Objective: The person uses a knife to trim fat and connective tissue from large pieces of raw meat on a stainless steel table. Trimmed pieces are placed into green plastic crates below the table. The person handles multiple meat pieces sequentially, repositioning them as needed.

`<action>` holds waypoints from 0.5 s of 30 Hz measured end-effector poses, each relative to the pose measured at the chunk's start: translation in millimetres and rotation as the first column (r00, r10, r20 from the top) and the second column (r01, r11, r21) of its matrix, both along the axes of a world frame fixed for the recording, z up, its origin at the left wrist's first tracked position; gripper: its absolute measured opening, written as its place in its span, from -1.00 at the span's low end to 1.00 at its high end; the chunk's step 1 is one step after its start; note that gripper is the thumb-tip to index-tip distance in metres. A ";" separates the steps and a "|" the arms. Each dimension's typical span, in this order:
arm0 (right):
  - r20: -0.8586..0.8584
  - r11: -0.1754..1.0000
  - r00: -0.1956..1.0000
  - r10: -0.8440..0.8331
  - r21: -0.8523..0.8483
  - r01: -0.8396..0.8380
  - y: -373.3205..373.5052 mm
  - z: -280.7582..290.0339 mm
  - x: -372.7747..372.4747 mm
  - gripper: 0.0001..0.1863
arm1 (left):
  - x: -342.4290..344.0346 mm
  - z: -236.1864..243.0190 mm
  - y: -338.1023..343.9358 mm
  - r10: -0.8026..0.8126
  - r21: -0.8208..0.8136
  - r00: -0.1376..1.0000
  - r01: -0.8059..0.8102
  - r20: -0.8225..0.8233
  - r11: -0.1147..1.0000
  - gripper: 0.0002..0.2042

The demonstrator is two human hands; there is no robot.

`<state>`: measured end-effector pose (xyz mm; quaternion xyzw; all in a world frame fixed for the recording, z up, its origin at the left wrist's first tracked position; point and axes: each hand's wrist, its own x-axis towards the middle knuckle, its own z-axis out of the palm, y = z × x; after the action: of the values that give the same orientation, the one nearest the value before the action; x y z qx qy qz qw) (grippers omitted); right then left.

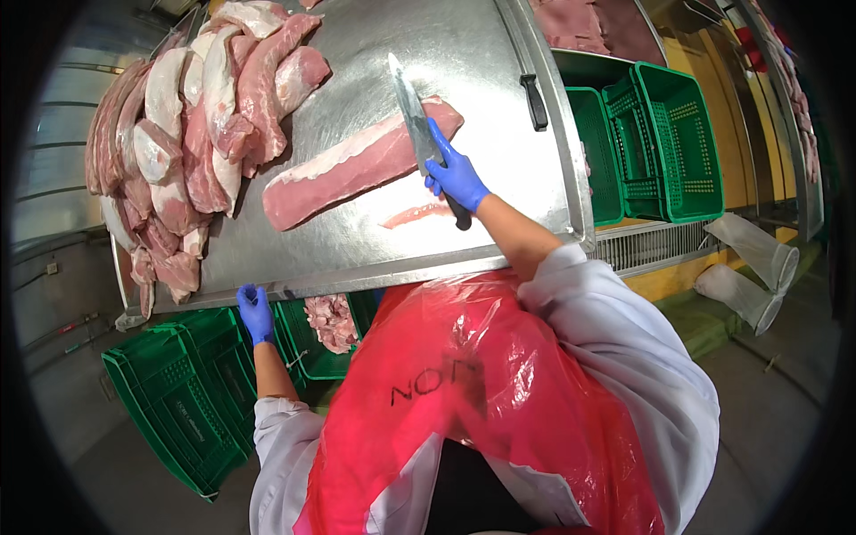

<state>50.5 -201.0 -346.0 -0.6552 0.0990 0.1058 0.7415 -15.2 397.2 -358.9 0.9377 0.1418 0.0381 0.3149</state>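
My right hand [459, 176], in a blue glove, is closed round the black handle of a long knife [410, 102]. Its blade points away from me over the right end of a pink strip of loin [348, 171] with a pale fat edge. Just below that loin lies a thin meat trimming [415, 214] on the metal table [357, 241]. At the table's front edge, my left hand [256, 314], also gloved in blue, has its fingers curled in. Whether anything is inside them is hidden.
Loins are piled [192, 125] at the table's left. A second black-handled knife [533, 102] lies near the right rim. Green crates [682, 143] stand to the right. Below the front edge are another crate [183, 392] and meat pieces [332, 323] in a green crate.
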 end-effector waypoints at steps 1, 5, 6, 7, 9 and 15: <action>0.013 0.999 1.000 -0.019 0.026 0.019 1.8 1.3 -10.1 -0.16 | 7.8 1.9 -13.9 -0.020 -0.077 1.000 0.021 0.013 0.997 -0.61; 0.076 0.934 0.965 -0.250 0.281 0.220 -31.2 47.9 -40.7 -0.16 | 57.3 17.7 -103.3 -0.189 -0.151 0.979 0.198 0.072 0.969 -0.64; 0.098 0.921 0.950 -0.296 0.292 0.257 -45.5 64.3 -45.9 -0.16 | 73.5 21.9 -131.9 -0.293 -0.027 0.949 0.298 0.113 0.954 -0.64; 0.119 0.907 0.933 -0.340 0.303 0.292 -60.0 79.8 -50.9 -0.16 | 90.9 26.7 -163.4 -0.403 0.100 0.905 0.392 0.140 0.915 -0.65; 0.201 0.915 0.902 -0.383 0.218 0.340 -95.0 118.7 -62.0 -0.18 | 117.4 45.5 -241.5 -0.583 0.122 0.795 0.570 0.166 0.812 -0.66; 0.270 0.826 0.787 -0.554 0.066 0.559 -159.4 152.1 -121.1 -0.20 | 74.2 32.8 -495.6 -0.896 0.071 0.435 0.900 -0.088 0.430 -0.20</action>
<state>-70.6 -360.4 -193.9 -0.6114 0.1834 -0.2111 0.7403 59.0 -98.4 -326.1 0.8855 -0.3746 -0.1446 0.2336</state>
